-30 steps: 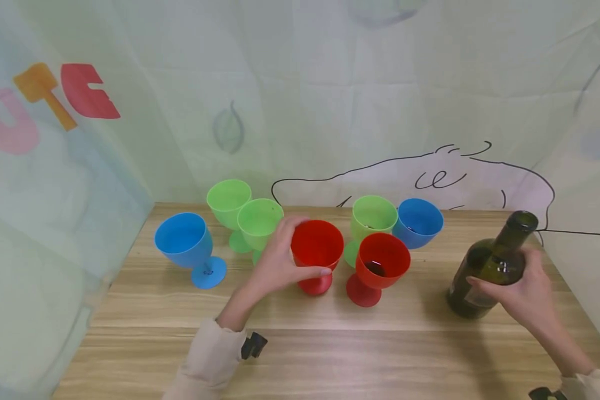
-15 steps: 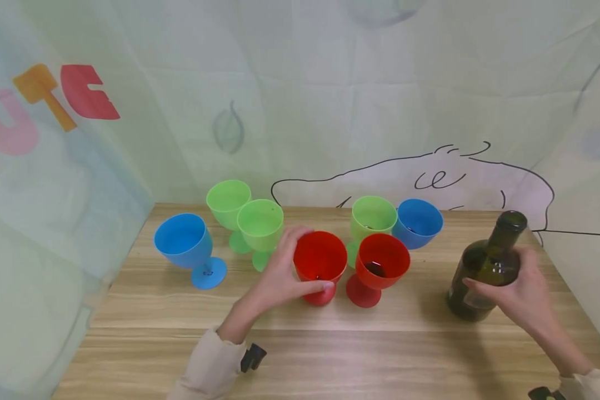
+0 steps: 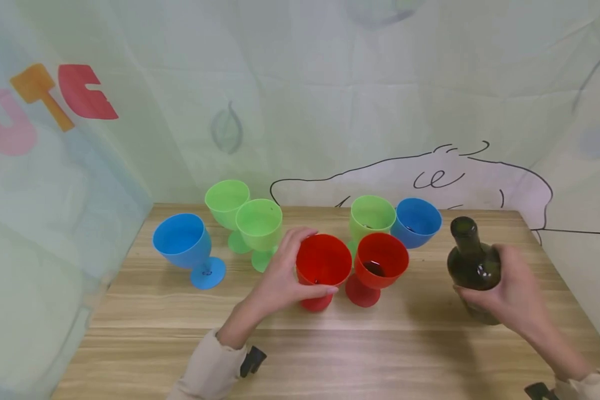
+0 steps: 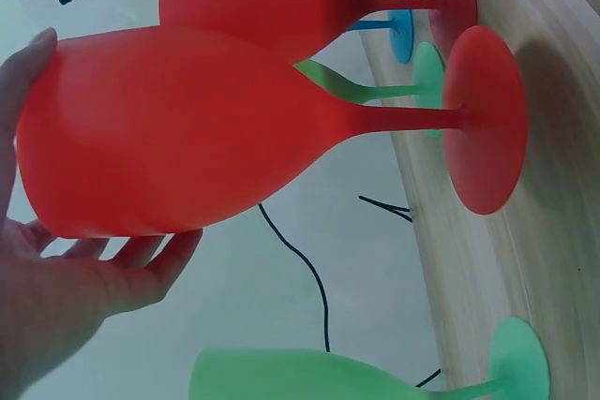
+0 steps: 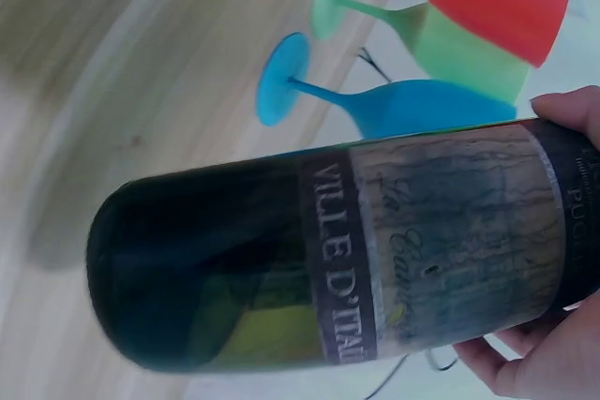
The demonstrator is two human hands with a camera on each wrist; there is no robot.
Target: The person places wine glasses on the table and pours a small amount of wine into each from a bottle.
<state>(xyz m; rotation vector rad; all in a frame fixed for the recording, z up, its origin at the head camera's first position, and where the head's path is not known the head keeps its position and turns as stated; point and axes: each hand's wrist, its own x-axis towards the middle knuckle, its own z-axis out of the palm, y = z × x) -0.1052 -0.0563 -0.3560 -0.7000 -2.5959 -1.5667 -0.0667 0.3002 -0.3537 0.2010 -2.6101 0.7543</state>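
My left hand (image 3: 280, 278) grips the bowl of a red goblet (image 3: 325, 258) by its upper part, thumb at the front and fingers behind. In the left wrist view, the goblet's round foot (image 4: 486, 119) is close to the table. Just to its right stands a second red goblet (image 3: 381, 261) with dark liquid inside. At the right, my right hand (image 3: 515, 294) holds a dark green wine bottle (image 3: 475, 266) around its upper body. The bottle's neck leans left, toward the goblets. Its printed label (image 5: 459, 241) shows in the right wrist view.
Behind the red goblets stand a green goblet (image 3: 372, 214) and a blue goblet (image 3: 417, 222). Two more green goblets, the back one (image 3: 227, 203) and the front one (image 3: 259, 225), stand left of my hand, with another blue goblet (image 3: 182, 241) farther left. A printed cloth (image 3: 300, 111) hangs behind the table.
The held red goblet has come nearer to me and slightly right, beside the second red goblet. The bottle has moved left and its neck has swung leftward.
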